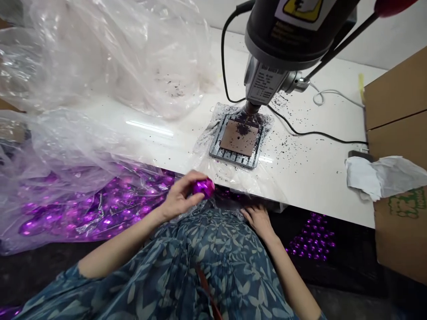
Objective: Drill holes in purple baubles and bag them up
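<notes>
**Head view, forward and down**

A single camera looks out from the person's head, facing forward and steeply down. The patterned garment (pixel 230 262) lies below it at bottom centre, the drill press (pixel 267 78) looms close at upper right, and the white worktop (pixel 320 169) spreads beyond.

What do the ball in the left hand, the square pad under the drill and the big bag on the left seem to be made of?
Ball: probably plastic, metallic purple; mirror-like facets.
Square pad: perhaps wood or fibreboard, matt brown; flat, even face with a dark hole.
Big bag: thin clear plastic film, glossy; it wrinkles and shows purple balls through it.
</notes>
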Demonstrator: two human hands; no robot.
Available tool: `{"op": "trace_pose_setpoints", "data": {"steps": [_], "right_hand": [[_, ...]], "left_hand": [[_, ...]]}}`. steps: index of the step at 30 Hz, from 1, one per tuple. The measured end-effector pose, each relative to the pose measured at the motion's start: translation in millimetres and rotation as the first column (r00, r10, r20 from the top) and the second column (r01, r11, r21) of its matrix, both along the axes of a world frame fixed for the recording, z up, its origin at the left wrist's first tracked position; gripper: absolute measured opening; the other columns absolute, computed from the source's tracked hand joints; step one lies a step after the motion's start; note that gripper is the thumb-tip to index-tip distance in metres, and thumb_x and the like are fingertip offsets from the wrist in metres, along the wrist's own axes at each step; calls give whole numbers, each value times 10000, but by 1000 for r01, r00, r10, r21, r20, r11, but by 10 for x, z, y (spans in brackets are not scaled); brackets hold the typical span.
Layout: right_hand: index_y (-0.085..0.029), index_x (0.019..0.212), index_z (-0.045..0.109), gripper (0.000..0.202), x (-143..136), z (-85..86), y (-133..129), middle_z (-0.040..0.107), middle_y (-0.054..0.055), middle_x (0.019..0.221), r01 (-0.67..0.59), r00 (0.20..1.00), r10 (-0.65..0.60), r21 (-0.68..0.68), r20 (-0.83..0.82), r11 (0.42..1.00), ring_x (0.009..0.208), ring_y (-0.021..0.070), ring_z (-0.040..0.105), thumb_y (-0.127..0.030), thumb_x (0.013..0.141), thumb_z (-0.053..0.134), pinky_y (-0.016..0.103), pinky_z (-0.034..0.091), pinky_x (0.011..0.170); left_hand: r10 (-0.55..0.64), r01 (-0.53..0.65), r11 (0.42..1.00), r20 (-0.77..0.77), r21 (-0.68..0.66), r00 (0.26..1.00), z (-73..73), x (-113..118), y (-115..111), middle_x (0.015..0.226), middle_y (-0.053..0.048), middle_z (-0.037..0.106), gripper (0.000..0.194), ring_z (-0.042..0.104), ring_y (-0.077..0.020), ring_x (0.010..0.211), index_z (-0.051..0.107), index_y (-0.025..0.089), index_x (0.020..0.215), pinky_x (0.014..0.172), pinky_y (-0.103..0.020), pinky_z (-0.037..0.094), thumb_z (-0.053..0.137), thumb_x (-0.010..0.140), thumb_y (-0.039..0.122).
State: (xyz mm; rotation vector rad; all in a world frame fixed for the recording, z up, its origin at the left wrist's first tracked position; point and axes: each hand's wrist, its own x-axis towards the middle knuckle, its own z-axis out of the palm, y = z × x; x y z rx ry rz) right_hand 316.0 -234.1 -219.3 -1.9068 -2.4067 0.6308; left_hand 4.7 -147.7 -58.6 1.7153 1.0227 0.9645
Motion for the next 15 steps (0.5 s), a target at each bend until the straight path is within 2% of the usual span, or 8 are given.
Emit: {"op": "trace_pose_setpoints", "data": {"steps": [2, 4, 6, 9, 12, 13, 15], "right_hand": [[-216, 1059, 754, 458, -60, 4, -15, 719, 113, 1065, -41, 999, 40, -69, -4, 997, 1110, 302, 568, -477, 1026, 379, 511, 405, 1058], [-207, 1067, 744, 443, -97, 29, -37, 718, 108, 1040, -90, 996, 86, -127, -39, 988, 1066, 285, 587, -482, 1022, 400, 483, 415, 1031], [-191, 1044, 736, 441, -102, 88, -56, 707, 105, 988, -130, 988, 113, -172, -105, 977, 993, 260, 606, -472, 1027, 396, 438, 439, 967], [-169, 810, 688, 530, -70, 247, -76, 651, 67, 812, -134, 947, 68, -196, -313, 971, 829, 192, 605, -474, 1048, 326, 334, 455, 829], [-170, 659, 580, 581, -31, 458, -130, 569, 30, 697, -71, 878, -15, -160, -479, 985, 703, 147, 567, -521, 1041, 319, 275, 429, 696], [-173, 633, 558, 584, -20, 528, -161, 554, 26, 679, -59, 871, -21, -147, -490, 987, 683, 144, 559, -533, 1034, 334, 272, 423, 671], [-181, 646, 575, 548, 5, 661, -230, 565, 28, 689, -39, 880, -21, -116, -474, 993, 694, 152, 570, -527, 1024, 381, 277, 436, 666]], "left_hand": [[-127, 120, 990, -90, -74, 988, -254, -6, -189, 1120, -94, 643, 389, 645, -243, 1049, 643, 241, 1228, 929, -430, 566, 601, 926, 482], [-162, 137, 982, -215, -127, 963, -543, -29, -272, 1212, -109, 623, 377, 614, -255, 1165, 645, 237, 1271, 1021, -421, 516, 571, 955, 428], [-103, 59, 988, -338, -140, 936, -832, -60, -267, 1266, -115, 605, 391, 592, -258, 1214, 627, 239, 1312, 1061, -416, 485, 530, 974, 411], [55, -114, 988, -460, -101, 886, -1175, -52, -147, 1300, -129, 594, 387, 576, -292, 1243, 622, 225, 1309, 1085, -445, 459, 520, 968, 378], [149, -223, 972, -544, -72, 826, -1316, 83, -7, 1242, -164, 609, 361, 620, -347, 1166, 647, 203, 1269, 1007, -479, 501, 536, 955, 341], [143, -222, 973, -574, -69, 806, -1318, 148, 20, 1205, -172, 620, 349, 637, -358, 1125, 657, 196, 1253, 976, -485, 514, 536, 956, 335], [81, -148, 987, -634, -54, 769, -1281, 276, 32, 1136, -173, 639, 329, 658, -358, 1058, 671, 194, 1224, 932, -482, 534, 539, 962, 342]]}}
